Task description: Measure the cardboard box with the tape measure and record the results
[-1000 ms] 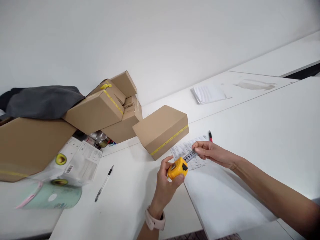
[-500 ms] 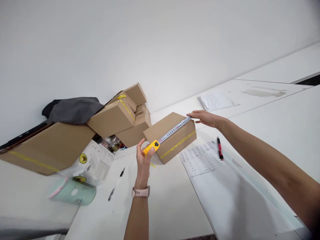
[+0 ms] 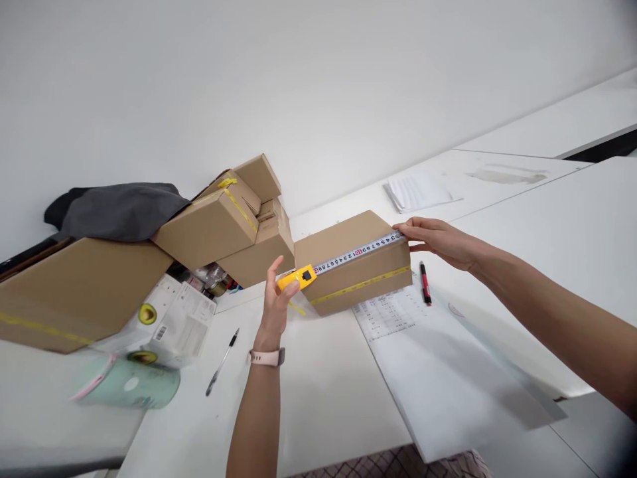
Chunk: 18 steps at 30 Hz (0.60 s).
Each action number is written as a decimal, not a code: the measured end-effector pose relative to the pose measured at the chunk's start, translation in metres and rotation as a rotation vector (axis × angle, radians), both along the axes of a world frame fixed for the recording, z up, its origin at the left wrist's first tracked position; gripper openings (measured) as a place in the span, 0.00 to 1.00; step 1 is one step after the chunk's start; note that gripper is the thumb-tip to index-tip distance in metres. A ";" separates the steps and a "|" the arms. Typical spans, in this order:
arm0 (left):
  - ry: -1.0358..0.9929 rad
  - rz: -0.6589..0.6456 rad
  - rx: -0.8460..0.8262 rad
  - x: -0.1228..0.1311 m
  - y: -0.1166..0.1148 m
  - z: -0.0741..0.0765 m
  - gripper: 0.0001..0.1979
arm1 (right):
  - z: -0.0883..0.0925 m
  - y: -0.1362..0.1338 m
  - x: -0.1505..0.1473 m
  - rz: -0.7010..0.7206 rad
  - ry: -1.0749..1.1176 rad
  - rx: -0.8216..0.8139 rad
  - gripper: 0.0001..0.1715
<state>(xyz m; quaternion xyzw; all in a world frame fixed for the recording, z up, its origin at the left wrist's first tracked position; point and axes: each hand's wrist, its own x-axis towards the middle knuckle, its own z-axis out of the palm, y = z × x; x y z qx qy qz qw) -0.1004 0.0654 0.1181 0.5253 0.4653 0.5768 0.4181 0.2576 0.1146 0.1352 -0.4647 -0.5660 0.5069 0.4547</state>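
Note:
A brown cardboard box with a yellow tape stripe stands on the white table. My left hand holds a yellow tape measure case at the box's near left corner. The white tape blade runs along the box's top front edge. My right hand pinches the blade's end against the box's right corner.
A printed sheet and a red marker lie right of the box. A black pen lies left of my left arm. Stacked cardboard boxes, a grey cloth, avocado-print packages and a mint lidded cup crowd the left. Folded paper lies far back.
A second ago both hands held the tape measure low over the printed sheet. They rose and spread apart, drawing the blade out along the box's top edge.

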 end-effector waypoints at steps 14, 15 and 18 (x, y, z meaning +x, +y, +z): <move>0.000 0.081 -0.115 -0.021 0.029 0.038 0.35 | -0.002 0.075 0.003 -0.313 -0.330 0.017 0.15; -0.002 0.089 -0.139 -0.027 0.030 0.036 0.33 | -0.008 0.079 0.003 -0.308 -0.347 0.010 0.15; -0.008 0.100 -0.206 -0.043 0.032 0.026 0.28 | -0.022 0.083 -0.002 -0.278 -0.406 0.002 0.15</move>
